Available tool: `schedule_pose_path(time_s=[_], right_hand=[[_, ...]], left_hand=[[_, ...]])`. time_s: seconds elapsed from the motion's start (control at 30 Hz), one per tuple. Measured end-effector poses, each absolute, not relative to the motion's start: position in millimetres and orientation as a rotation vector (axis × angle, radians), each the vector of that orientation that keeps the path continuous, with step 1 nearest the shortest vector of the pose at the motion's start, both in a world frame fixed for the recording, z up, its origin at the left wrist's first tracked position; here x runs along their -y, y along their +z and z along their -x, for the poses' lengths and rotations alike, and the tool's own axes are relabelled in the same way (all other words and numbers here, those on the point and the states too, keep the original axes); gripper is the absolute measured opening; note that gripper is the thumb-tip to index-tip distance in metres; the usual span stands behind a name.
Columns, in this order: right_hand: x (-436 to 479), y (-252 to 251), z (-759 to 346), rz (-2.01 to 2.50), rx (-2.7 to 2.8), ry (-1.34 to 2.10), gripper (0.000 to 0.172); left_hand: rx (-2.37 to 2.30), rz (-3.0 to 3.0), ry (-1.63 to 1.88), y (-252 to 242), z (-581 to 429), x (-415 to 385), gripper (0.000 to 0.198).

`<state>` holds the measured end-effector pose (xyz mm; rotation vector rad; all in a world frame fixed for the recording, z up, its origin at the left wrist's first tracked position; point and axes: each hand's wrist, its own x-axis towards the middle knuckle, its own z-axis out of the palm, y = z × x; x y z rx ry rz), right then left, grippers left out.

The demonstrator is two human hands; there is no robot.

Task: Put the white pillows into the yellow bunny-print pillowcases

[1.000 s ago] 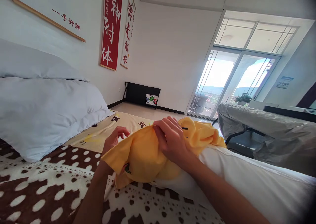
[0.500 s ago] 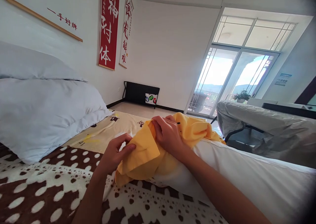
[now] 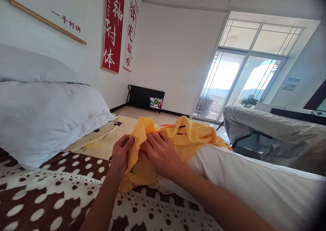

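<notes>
A yellow cloth [image 3: 189, 136] with small dark marks lies bunched over the end of a long white pillow or bolster [image 3: 229, 170]. My left hand [image 3: 121, 153] pinches the cloth's left edge between thumb and fingers. Just right of it, my right hand [image 3: 160, 154] is on the cloth with its fingers curled into the fabric; the fingertips are partly hidden by a fold. Between the two hands a flap of the cloth stands up.
White pillows [image 3: 51, 119] are stacked at the left on a brown and white patterned blanket [image 3: 76, 183]. Behind lies a cream printed sheet [image 3: 102, 136]. A plastic-covered table [image 3: 275, 132] with a dark chair [image 3: 249, 144] stands at the right. A black folded frame [image 3: 140, 97] leans on the far wall.
My right hand has moved left and slightly down, closer to my left hand. The flat yellow flap between them has become a raised, crumpled fold, and the left hand has shifted slightly.
</notes>
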<state>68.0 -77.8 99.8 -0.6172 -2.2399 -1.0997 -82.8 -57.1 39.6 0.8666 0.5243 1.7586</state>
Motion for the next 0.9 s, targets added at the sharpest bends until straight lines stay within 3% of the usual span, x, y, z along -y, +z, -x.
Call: schedule_pose_path(time_s=[0.17,0.33,0.47,0.57,0.7,0.83,0.9], right_hand=[[65.3,95.9,-63.5,0.737,2.249,-0.877,0.009],[53.6,99.4,-65.5,0.798,2.293,-0.669,0.018],[48.8,100.2,-64.9,0.822,2.251,-0.601,0.017],[47.5,101.6,-64.6,0.798,2.216,-0.526,0.012],[48.5,104.4,-67.0,0.778,2.232,-0.400,0.009],[49.2,105.0,-71.5,0.612,2.206,-0.281,0.016],[48.8,104.7,-73.3,0.542,2.185,-0.243,0.012]], left_hand=[[-0.381,-1.131,1.766,31.6,100.4,50.2,0.019],[-0.496,-1.746,1.680,33.1,120.9,54.7,0.015],[-1.016,-2.329,1.449,44.2,114.2,82.1,0.068],[-1.318,-2.445,1.503,45.0,94.6,92.2,0.081],[-1.314,-1.951,1.940,41.3,81.8,83.5,0.062],[-1.036,-1.248,2.020,44.1,95.7,72.4,0.011],[-0.830,-0.914,2.021,45.0,106.0,67.1,0.013]])
